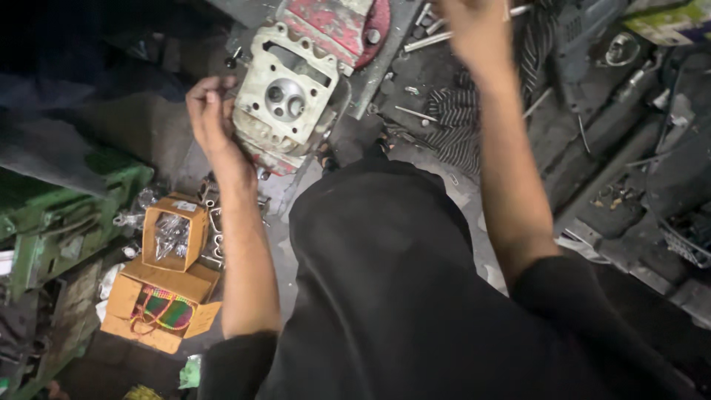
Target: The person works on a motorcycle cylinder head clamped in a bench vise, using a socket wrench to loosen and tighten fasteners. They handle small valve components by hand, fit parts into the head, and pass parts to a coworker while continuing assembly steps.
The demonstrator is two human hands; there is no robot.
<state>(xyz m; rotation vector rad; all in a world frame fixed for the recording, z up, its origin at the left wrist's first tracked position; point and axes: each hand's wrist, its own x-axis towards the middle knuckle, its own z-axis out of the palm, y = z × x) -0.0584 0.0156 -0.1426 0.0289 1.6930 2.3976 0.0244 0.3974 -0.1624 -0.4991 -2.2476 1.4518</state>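
Observation:
A pale metal cylinder head (285, 92) with a round chamber and two valve seats rests on a red vise-like block (337, 22) at the top middle. My left hand (211, 118) presses against its left edge, fingers curled on the casting. My right hand (474, 30) is raised at the top edge, blurred, above several loose bolts and rods (429, 37); its fingers are cut off by the frame. I wear a black shirt (392, 296) that hides the ground below me.
An open cardboard box (174, 233) of small shiny parts stands on a flat box (159, 307) with a colourful item at lower left. Green machinery (59, 222) is at the left. A striped cloth (459, 118) and dark metal parts lie at the right.

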